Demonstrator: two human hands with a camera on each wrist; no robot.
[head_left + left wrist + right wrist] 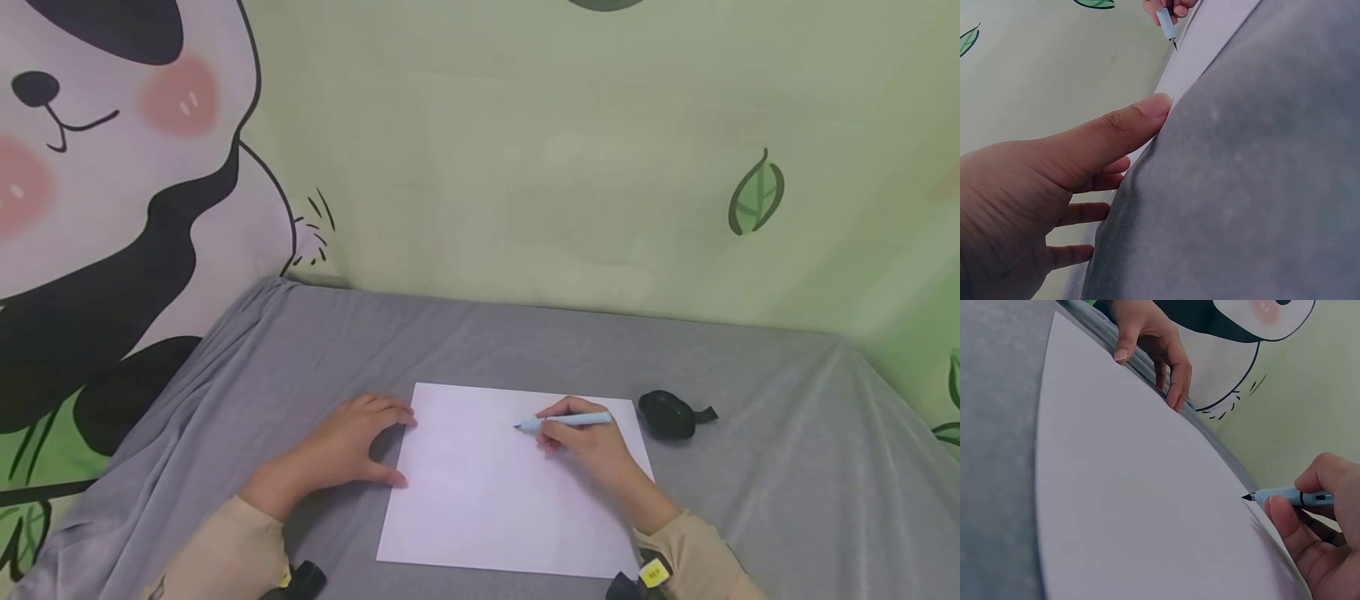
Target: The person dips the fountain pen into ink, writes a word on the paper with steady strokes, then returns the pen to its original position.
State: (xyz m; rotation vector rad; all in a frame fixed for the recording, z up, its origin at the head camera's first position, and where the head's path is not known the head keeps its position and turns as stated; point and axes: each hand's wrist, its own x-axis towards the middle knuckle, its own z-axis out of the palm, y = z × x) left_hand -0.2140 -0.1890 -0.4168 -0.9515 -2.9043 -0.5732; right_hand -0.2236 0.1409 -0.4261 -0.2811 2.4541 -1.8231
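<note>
A white sheet of paper (pixel 465 500) lies on the grey cloth in front of the person. My right hand (pixel 596 454) pinches a light blue pen (pixel 581 418) between thumb and fingers, over the upper right part of the sheet. The dark pointed tip of the pen (pixel 1249 497) faces left, close over the paper in the right wrist view. At the sheet's left edge rests my left hand (pixel 337 446), thumb and fingers spread apart, with the thumb (pixel 1129 125) right at the paper's border. No marks show on the paper.
A black rounded object (pixel 666 415) with a short tab sits just right of the sheet. Grey cloth (pixel 772 467) covers the table. Behind it hangs a green backdrop (pixel 525 167) with a printed panda (pixel 97 192). Dark wrist devices (pixel 303 581) sit near both cuffs.
</note>
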